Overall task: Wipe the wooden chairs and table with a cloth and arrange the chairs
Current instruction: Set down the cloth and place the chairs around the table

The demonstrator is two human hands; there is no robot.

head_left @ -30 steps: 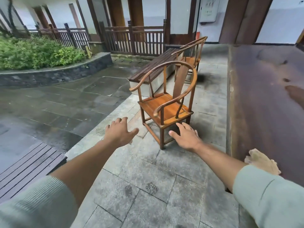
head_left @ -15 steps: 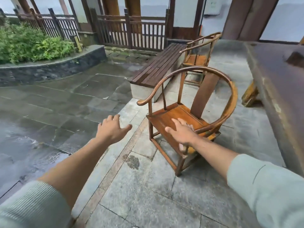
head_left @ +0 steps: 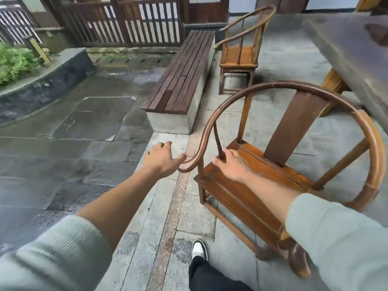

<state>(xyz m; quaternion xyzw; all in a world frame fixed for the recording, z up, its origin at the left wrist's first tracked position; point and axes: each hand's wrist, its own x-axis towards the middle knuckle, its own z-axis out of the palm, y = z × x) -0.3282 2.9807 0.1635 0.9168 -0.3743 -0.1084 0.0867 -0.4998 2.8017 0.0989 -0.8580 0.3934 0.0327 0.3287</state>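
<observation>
Both hands reach the near chair (head_left: 252,164): right hand (head_left: 231,166) on its seat, left hand (head_left: 162,160) beside the armrest tip.

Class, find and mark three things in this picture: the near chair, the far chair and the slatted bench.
near chair (head_left: 247,177), head view, on the seat board.
far chair (head_left: 238,56), head view, on the seat.
slatted bench (head_left: 184,74), head view, on the top slats.

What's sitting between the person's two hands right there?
In the head view, the near chair's curled armrest end and a thin upright spindle lie between the left hand and right hand.
</observation>
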